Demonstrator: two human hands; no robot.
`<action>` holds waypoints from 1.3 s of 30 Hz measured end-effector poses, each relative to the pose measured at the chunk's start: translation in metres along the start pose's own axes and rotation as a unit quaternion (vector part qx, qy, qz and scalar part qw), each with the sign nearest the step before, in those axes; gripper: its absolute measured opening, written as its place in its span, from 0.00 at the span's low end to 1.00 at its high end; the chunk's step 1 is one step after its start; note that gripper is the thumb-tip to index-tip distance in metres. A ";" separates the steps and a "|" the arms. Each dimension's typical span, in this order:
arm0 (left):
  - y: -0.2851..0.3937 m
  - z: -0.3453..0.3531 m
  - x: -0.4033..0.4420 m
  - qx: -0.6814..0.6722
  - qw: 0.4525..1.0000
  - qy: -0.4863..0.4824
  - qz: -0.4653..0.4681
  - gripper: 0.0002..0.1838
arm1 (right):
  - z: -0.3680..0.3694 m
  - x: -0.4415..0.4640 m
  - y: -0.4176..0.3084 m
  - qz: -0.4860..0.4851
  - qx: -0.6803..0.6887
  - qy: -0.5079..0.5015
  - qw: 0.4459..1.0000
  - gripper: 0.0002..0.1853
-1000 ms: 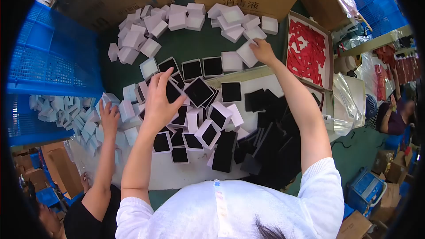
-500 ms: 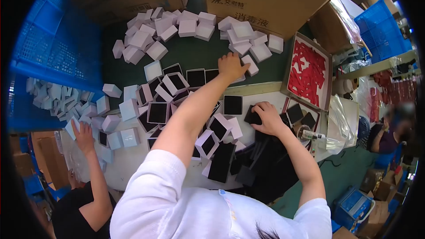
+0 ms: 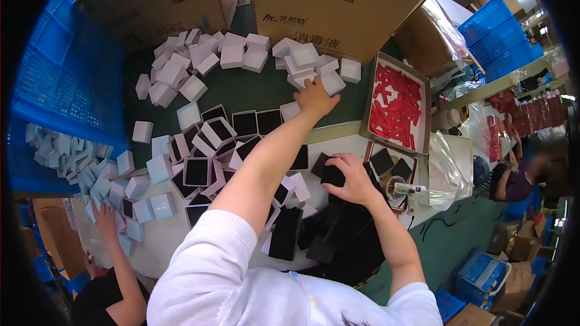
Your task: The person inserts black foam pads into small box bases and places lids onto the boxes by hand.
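Note:
My left hand point(image 3: 316, 96) reaches far forward, its fingers on a white box lid point(image 3: 331, 83) at the edge of the right-hand lid group. My right hand point(image 3: 348, 179) is curled round a black foam pad point(image 3: 333, 175), thumb and fingers on its sides, above a heap of black pads point(image 3: 356, 235). Left of my right hand, partly behind my left forearm, lie open white boxes with black inserts point(image 3: 197, 171). A larger pile of white lids point(image 3: 172, 73) rests on the green surface at the back left.
A tray of red strips point(image 3: 396, 105) stands at the right, a glue bottle point(image 3: 409, 189) below it. Cardboard boxes point(image 3: 338, 9) line the back. A blue crate point(image 3: 66, 72) stands left. A co-worker's hand point(image 3: 104, 220) touches white boxes at the lower left; another person sits far right.
My left hand crossed from the open boxes to the lids at the right. My right hand left the lids and came back to the black pads, closing round one. The view shifted.

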State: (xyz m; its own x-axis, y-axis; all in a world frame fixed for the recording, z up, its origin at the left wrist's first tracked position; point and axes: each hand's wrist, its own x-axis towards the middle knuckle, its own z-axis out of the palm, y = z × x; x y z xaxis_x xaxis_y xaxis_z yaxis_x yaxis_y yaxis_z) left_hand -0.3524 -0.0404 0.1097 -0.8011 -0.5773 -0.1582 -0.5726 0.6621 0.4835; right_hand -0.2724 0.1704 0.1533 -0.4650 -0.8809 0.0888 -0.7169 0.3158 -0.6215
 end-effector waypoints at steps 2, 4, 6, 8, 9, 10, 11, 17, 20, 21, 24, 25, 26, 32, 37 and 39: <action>-0.014 0.038 0.018 -0.030 0.999 -0.013 -0.001 0.31 | -0.005 -0.003 0.002 0.006 0.001 0.004 1.000 0.25; -0.022 0.040 0.012 -0.048 0.998 -0.036 -0.002 0.28 | -0.009 -0.010 0.006 0.038 0.017 0.091 0.995 0.25; -0.025 0.010 -0.015 -0.115 0.984 -0.035 0.132 0.21 | -0.016 -0.011 0.011 0.055 0.002 0.176 0.983 0.26; -0.029 -0.014 -0.054 -0.148 0.962 -0.095 0.211 0.20 | -0.017 -0.003 0.007 0.041 0.004 0.214 0.976 0.27; -0.034 -0.018 -0.075 -0.189 0.929 -0.143 0.285 0.20 | -0.014 0.003 0.000 0.019 0.014 0.215 0.976 0.27; -0.037 -0.016 -0.095 -0.332 0.892 -0.185 0.244 0.20 | -0.011 0.011 -0.010 -0.021 -0.007 0.183 0.983 0.29; -0.039 -0.014 -0.113 -0.468 0.833 -0.218 0.198 0.21 | -0.002 0.014 -0.016 -0.039 0.003 0.179 0.983 0.26; -0.045 -0.069 -0.179 -0.579 0.783 -0.227 0.009 0.27 | 0.013 0.024 -0.036 -0.077 0.033 0.141 0.986 0.19; -0.056 -0.091 -0.194 -0.590 0.776 -0.221 -0.033 0.17 | 0.020 0.025 -0.049 -0.104 0.335 0.061 0.935 0.23; -0.072 -0.090 -0.194 -0.615 0.742 -0.254 -0.075 0.15 | 0.019 0.023 -0.048 -0.102 0.339 0.059 0.934 0.23; -0.107 -0.099 -0.203 -0.595 0.778 -0.200 -0.028 0.13 | 0.000 0.012 -0.031 -0.021 0.259 0.066 0.963 0.25; -0.112 -0.113 -0.207 -0.571 0.800 -0.180 -0.045 0.18 | -0.015 0.007 -0.015 -0.016 0.102 0.049 0.993 0.26; -0.116 -0.129 -0.215 -0.526 0.832 -0.168 -0.050 0.21 | -0.021 -0.004 0.005 -0.002 0.055 -0.007 0.998 0.28; -0.148 -0.192 -0.209 -0.073 0.988 -0.094 0.102 0.47 | -0.017 -0.051 0.066 0.137 -0.152 -0.155 0.966 0.33; -0.102 -0.085 -0.090 -0.158 0.942 0.052 0.292 0.35 | -0.009 -0.053 0.052 0.106 -0.166 -0.039 0.980 0.31; -0.098 -0.017 -0.036 -0.035 0.974 0.049 0.220 0.38 | -0.017 -0.052 0.038 0.135 -0.133 0.074 0.979 0.28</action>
State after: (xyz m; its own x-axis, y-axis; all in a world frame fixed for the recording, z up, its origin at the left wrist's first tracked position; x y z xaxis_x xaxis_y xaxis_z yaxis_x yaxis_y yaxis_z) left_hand -0.2647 -0.0925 0.0825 -0.9441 -0.2893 0.1584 -0.1611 0.8236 0.5437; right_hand -0.2836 0.2345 0.1383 -0.7124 -0.6979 0.0737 -0.6582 0.6281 -0.4150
